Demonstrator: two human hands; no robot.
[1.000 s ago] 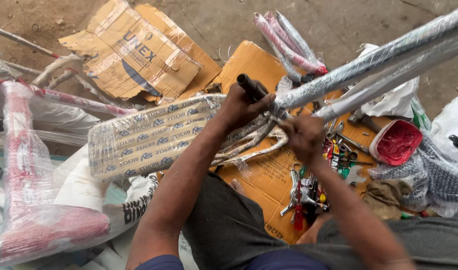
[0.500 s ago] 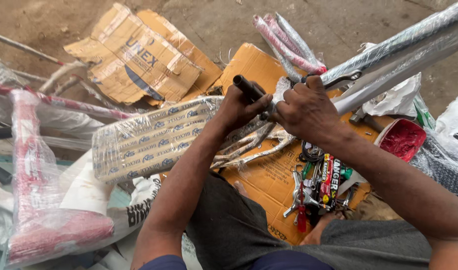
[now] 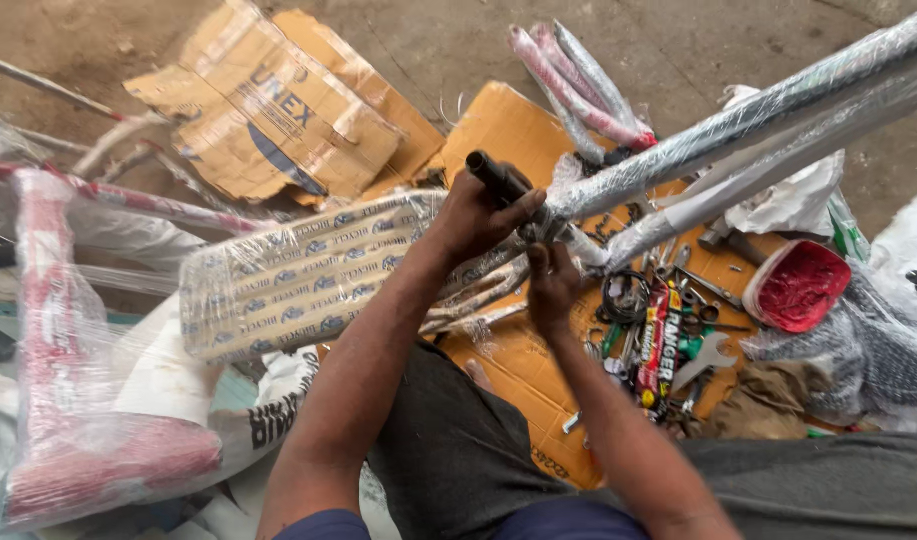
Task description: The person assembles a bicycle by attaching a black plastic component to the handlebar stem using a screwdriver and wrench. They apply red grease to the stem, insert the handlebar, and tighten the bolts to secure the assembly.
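A bicycle frame wrapped in clear plastic (image 3: 778,110) slants from the top right down to the middle. My left hand (image 3: 478,212) grips its lower end, just under a black tube end (image 3: 493,172) that sticks up. My right hand (image 3: 550,285) is below that joint, fingers curled up against the frame's underside; what it holds is hidden. A paper-wrapped part with printed lettering (image 3: 298,275) lies across my left forearm's far side.
Flattened cardboard (image 3: 268,110) lies on the dirt floor at top left. Loose tools and small parts (image 3: 668,330) are spread on brown cardboard at right, beside a red bowl (image 3: 803,285). Plastic-wrapped red frames (image 3: 48,330) lie at left, wrapped tubes (image 3: 578,80) at top.
My right hand has dropped from on top of the frame joint to below it. My left hand keeps its grip on the frame end.
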